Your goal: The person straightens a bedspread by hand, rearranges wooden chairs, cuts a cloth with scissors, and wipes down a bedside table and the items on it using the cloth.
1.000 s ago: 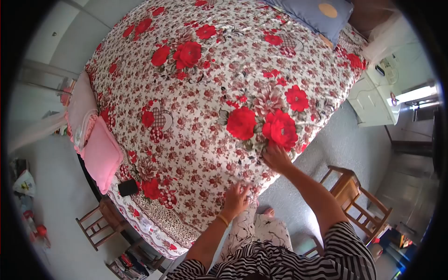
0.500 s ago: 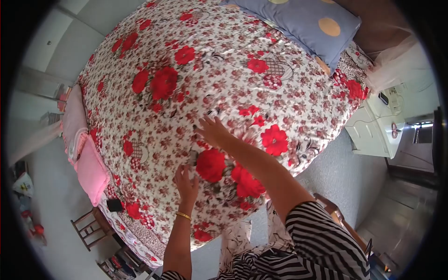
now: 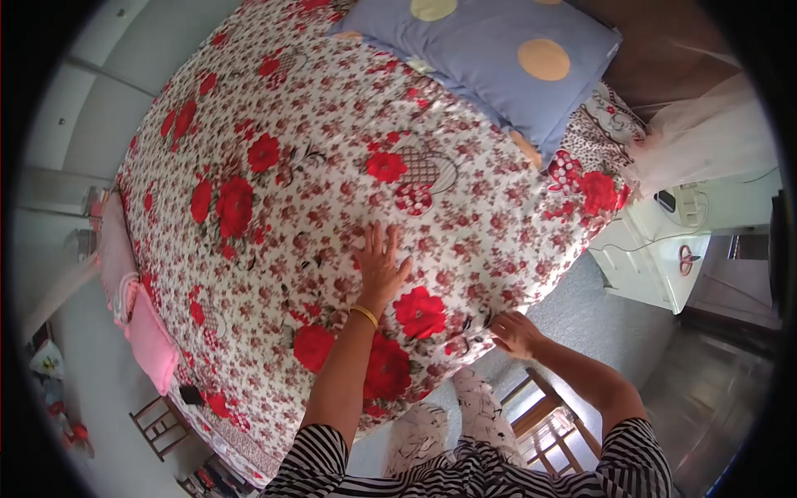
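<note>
A floral quilt (image 3: 307,199), white with red flowers, covers the large bed. My left hand (image 3: 382,270), a gold bangle on its wrist, lies open on the quilt with its fingers spread. At the quilt's near right edge is my right hand (image 3: 516,334). Its fingers are bent and closed on the edge of the fabric; the fingertips are partly hidden. Beyond my hands, a blue-grey pillow (image 3: 473,50) with large pale dots rests at the far right of the bed.
Pink folded bedding (image 3: 149,340) lies along the left edge, near a small dark object (image 3: 191,395). A wooden chair (image 3: 544,415) stands close by my legs. To the right is a white cabinet (image 3: 639,266) with a phone and cable on top. Sheer netting (image 3: 697,133) hangs beside the pillow.
My left hand has moved forward and right onto the quilt. My right hand has come back from mid-quilt to the near right edge and closed there. The view has shifted right.
</note>
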